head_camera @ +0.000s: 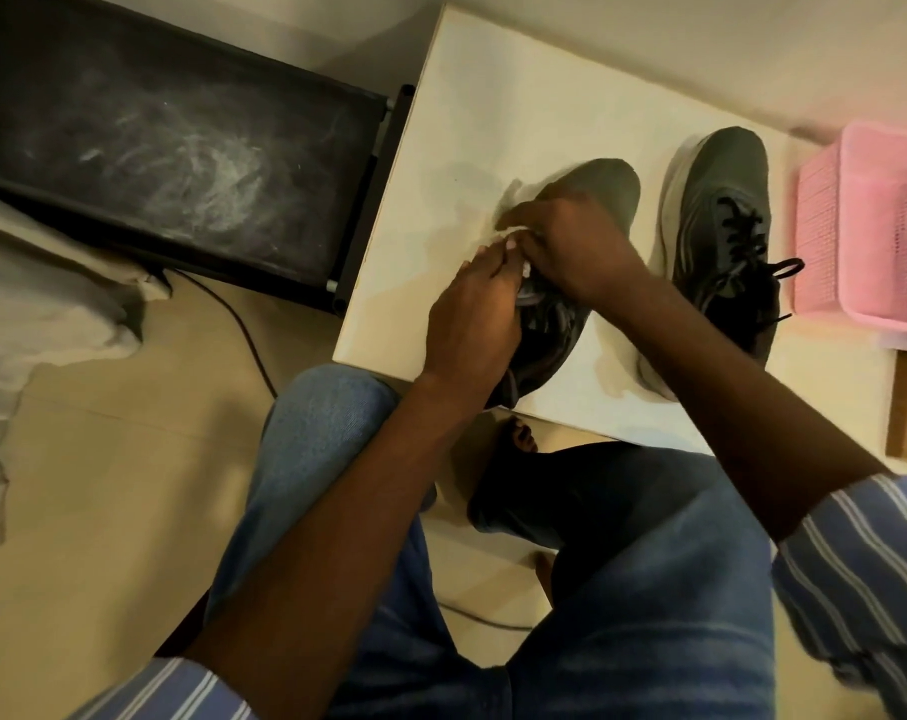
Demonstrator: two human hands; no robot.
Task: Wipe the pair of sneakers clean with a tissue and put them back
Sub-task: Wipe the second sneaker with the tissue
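The left hand point(472, 324) steadies the near sneaker point(604, 187); the right hand point(571, 236) fingers pinch a tissue point(511, 200) against it. The other sneaker point(721, 215) seems still unwiped.

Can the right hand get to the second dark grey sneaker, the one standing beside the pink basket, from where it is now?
Probably yes. The right hand is busy on the near dark grey sneaker, but the second dark grey sneaker stands just to its right on the white table, with nothing between them; the pink plastic basket lies beyond it.
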